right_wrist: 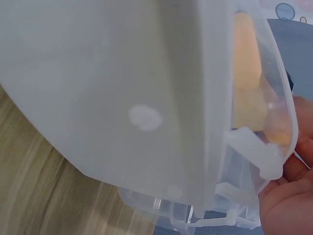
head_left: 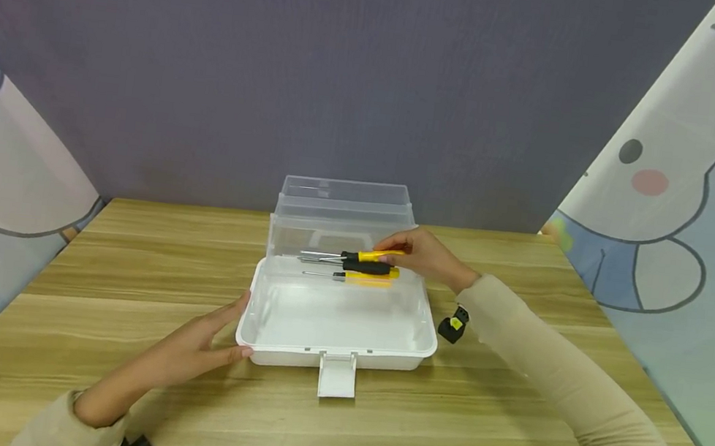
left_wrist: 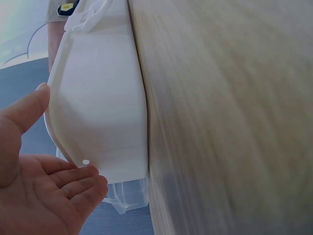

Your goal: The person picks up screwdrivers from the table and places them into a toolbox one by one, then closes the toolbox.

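A white toolbox (head_left: 289,356) stands on the table with its clear lid (head_left: 342,211) raised at the back. My right hand (head_left: 422,251) pinches a yellow and black screwdriver (head_left: 367,256) over the box's back edge, its shaft pointing left. Beneath it lie a screwdriver with a black handle (head_left: 368,268) and one with an orange-yellow handle (head_left: 369,280), along the back of the box. My left hand (head_left: 200,349) touches the box's left side, thumb at the front corner and fingers extended. In the right wrist view, the box and lid hide much of my right hand (right_wrist: 293,191).
The front latch (head_left: 337,379) hangs down over the wooden table (head_left: 177,408). A dark grey wall (head_left: 361,76) rises behind the table, and cartoon-printed panels (head_left: 661,177) flank it. Black wrist gear (head_left: 454,325) hangs below the right sleeve.
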`<state>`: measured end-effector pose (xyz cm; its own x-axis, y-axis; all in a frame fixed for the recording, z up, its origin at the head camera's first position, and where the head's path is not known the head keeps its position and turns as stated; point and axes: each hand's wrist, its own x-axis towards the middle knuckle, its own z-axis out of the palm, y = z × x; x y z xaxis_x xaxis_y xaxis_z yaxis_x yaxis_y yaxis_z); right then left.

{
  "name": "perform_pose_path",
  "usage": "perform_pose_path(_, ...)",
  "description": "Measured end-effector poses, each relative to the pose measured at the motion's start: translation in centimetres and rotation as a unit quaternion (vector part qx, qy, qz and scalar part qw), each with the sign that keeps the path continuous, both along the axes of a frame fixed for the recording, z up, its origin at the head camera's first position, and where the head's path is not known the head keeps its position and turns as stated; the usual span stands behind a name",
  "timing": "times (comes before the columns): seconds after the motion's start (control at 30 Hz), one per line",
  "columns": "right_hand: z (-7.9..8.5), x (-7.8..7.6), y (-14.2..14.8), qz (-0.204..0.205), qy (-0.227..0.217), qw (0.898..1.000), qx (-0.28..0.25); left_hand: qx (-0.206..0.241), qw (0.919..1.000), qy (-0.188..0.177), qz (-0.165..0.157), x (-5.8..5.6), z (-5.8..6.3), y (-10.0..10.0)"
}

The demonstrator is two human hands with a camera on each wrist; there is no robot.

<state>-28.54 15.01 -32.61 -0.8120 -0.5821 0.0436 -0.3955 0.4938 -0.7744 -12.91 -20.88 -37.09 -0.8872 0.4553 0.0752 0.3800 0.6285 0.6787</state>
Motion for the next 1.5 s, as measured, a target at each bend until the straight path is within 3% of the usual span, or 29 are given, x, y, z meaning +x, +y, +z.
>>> perform_pose_path(0.47,0.3,0.3,1.1,-0.033,0.012,0.999,-0.010,0.007,1.0000,-0.005,0.003,-0.2,-0.4,-0.2)
perform_pose_path(0.9,0.0,1.0,4.7,-0.080,0.010,0.995,-0.054,-0.012,0.9999,0.006,0.009,-0.6,-0.4,-0.9)
perform_pose_path(1.23,-1.3,1.6,6.9,-0.113,-0.012,0.988,-0.108,-0.010,0.9997,0.007,0.022,-2.0,1.8,-2.2)
perform_pose_path(1.33,-2.1,1.1,7.4,-0.107,-0.025,0.987,-0.119,0.008,0.9999,-0.001,0.014,-2.9,1.8,-2.6)
perform_pose_path(1.5,-3.7,0.6,8.2,-0.081,-0.070,0.985,-0.138,0.063,0.9975,-0.018,-0.027,-5.1,1.1,-3.4)
